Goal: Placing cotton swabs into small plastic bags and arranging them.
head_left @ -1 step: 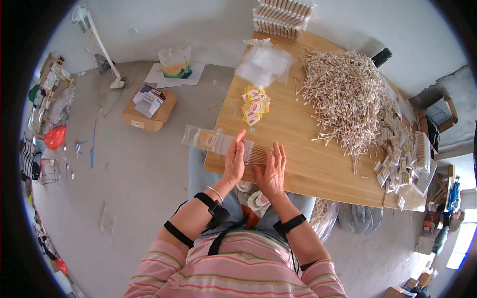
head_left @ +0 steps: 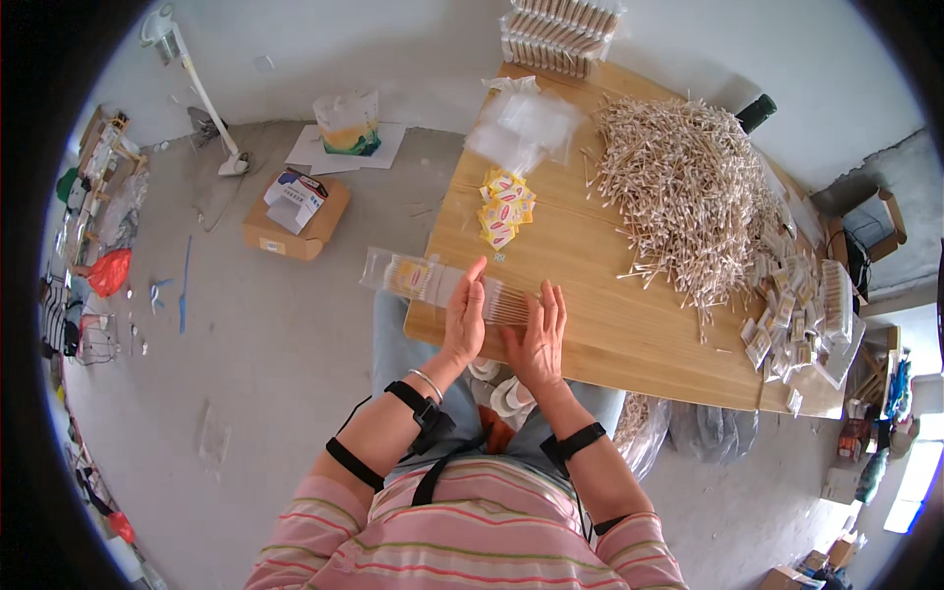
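Observation:
At the near-left edge of the wooden table (head_left: 610, 334), a flat layer of cotton swabs (head_left: 504, 303) lies between my hands. My left hand (head_left: 466, 310) stands on edge at its left side, with the fingers stretched out. On the other side my right hand (head_left: 539, 339) is open, its fingers extended beside the swabs and its thumb apart. A clear plastic bag (head_left: 444, 285) reaches left from my left hand. Inside its far end, past the table's edge, are more swabs and a yellow card (head_left: 408, 276). My left hand hides part of the bag.
Beyond my hands lie yellow-and-white cards (head_left: 506, 208) and a stack of clear bags (head_left: 524, 126). A large heap of loose swabs (head_left: 683, 197) covers the far right. Filled small packs (head_left: 792, 315) pile up at the right corner. Packed swab bundles (head_left: 560, 37) stand at the back.

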